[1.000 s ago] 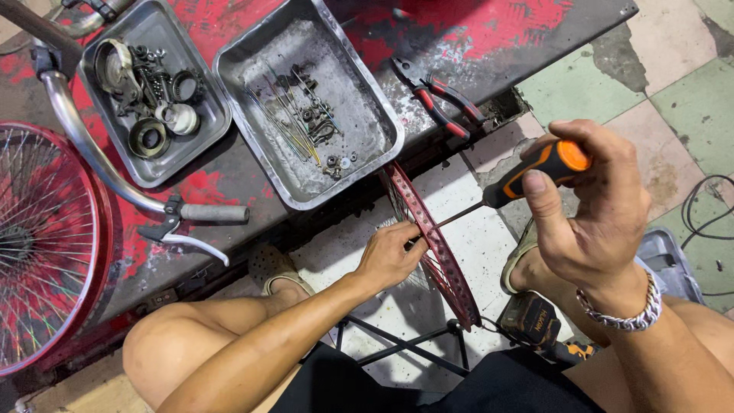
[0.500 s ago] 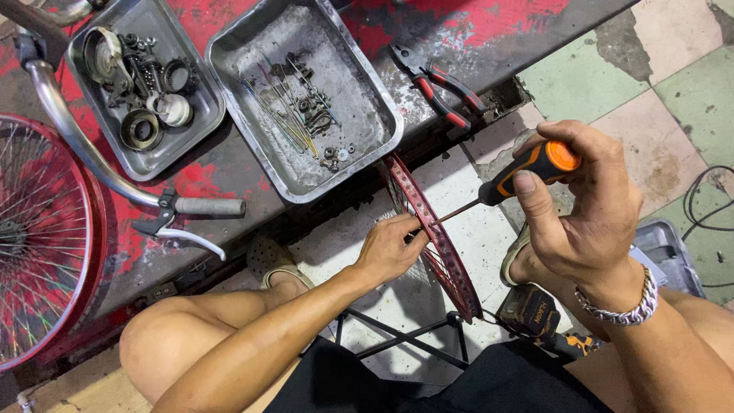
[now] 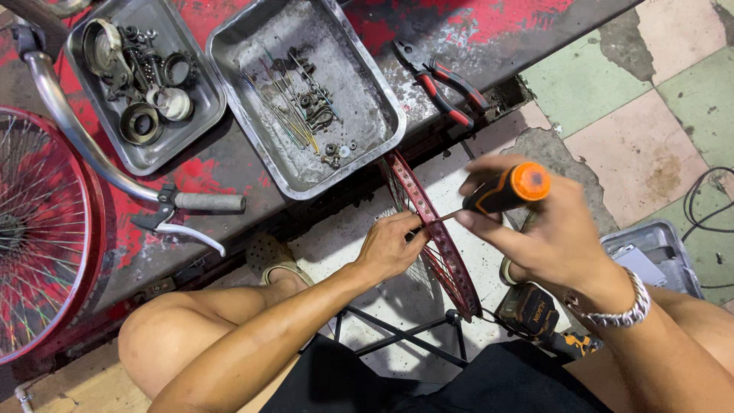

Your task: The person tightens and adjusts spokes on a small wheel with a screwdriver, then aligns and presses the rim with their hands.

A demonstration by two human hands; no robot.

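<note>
The right hand is closing its grip around the orange-and-black screwdriver, whose shaft is reaching leftward into the red wheel rim. The left hand is pinching its grip on that rim where the tip is meeting it; what lies under the fingertips cannot be made out.

Risk, as judged: the tip is working right beside the left fingers, so a slip off a small spoke fitting could jab them (the rim is standing on edge on a thin black stand, which could rock under side pressure).

Below the right grip a power tool is lying on the floor. Beyond both grips the red table is carrying a steel tray of spokes and nuts, red-handled pliers, and a second tray of bearing parts. A handlebar with brake lever and a spoked wheel are crowding the far left.
</note>
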